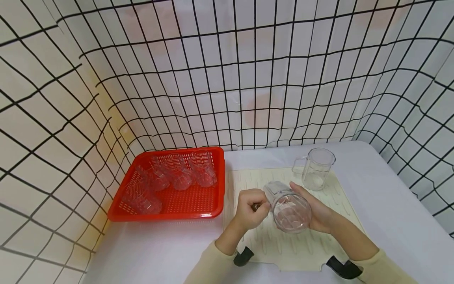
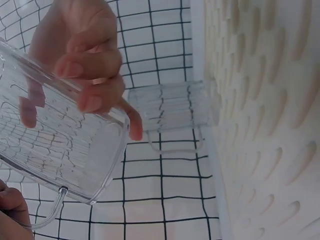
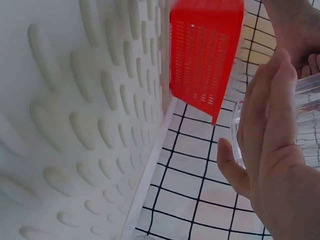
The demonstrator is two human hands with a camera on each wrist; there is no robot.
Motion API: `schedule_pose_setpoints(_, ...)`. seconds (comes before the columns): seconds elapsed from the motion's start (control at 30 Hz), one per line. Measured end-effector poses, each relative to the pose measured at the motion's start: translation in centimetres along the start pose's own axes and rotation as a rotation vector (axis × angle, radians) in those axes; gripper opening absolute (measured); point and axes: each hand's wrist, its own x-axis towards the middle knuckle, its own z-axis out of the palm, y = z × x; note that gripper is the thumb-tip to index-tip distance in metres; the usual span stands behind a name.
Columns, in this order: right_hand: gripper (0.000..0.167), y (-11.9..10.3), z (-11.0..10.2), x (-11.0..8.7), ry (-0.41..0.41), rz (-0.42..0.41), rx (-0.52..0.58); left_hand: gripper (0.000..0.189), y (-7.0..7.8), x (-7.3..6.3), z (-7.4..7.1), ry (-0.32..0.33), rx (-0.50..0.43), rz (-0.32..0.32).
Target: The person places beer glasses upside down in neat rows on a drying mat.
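Observation:
A clear mug (image 1: 291,215) is tilted above the drying mat, one round end facing the head camera. My left hand (image 1: 252,208) grips its handle (image 2: 50,212) in a fist, which hides most of that handle in the head view. On the mug's other side my right hand (image 1: 319,215) holds the body. In the left wrist view the right hand's fingers (image 2: 97,65) bend over the mug's wall. A second clear mug (image 1: 315,171) stands upright at the back right of the mat, handle to the left.
A red plastic basket (image 1: 188,201) on the left contains several clear mugs (image 1: 182,179) lying tilted. The cream ridged mat (image 1: 283,250) lies on a white table (image 1: 166,248). Black grid netting (image 1: 248,79) surrounds the table at the back and sides.

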Motion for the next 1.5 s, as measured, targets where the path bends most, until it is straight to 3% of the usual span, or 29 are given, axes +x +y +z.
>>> schedule_pose_setpoints(0.23,0.075,0.2,0.1,0.4,0.023,0.027,-0.042,0.023,0.2,0.1,-0.2,-0.057,0.117,0.026)
schedule_pose_setpoints(0.53,0.059,0.3,0.1,0.5,-0.016,0.003,0.082,0.024,0.0,0.0,-0.5,-0.116,0.207,0.066)
schedule_pose_setpoints(0.73,0.067,0.4,0.2,0.5,0.015,-0.025,0.082,0.018,-0.1,-0.4,-1.1,-0.156,0.305,0.093)
schedule_pose_setpoints(0.87,0.073,0.4,0.1,0.5,0.028,-0.049,0.046,0.013,-0.2,-0.6,-1.8,-0.076,0.375,0.081)
schedule_pose_setpoints(1.03,0.069,0.4,0.0,0.5,0.056,-0.076,0.001,0.021,-0.1,-0.4,-2.8,0.106,0.352,-0.004)
schedule_pose_setpoints(1.13,0.062,0.5,0.0,0.5,0.060,-0.099,-0.017,0.023,-0.1,-0.3,-3.4,0.175,0.349,-0.045)
schedule_pose_setpoints(1.3,0.060,0.3,0.1,0.3,0.034,-0.167,-0.085,0.022,-0.2,-0.6,-3.9,0.198,0.330,-0.092)
schedule_pose_setpoints(1.4,0.075,0.4,0.0,0.3,0.065,-0.190,-0.134,0.021,-0.2,-0.7,-3.9,0.195,0.298,-0.129)
schedule_pose_setpoints(1.5,0.089,0.4,-0.1,0.3,0.137,-0.189,-0.187,0.023,0.9,-0.3,-3.8,0.198,0.260,-0.209)
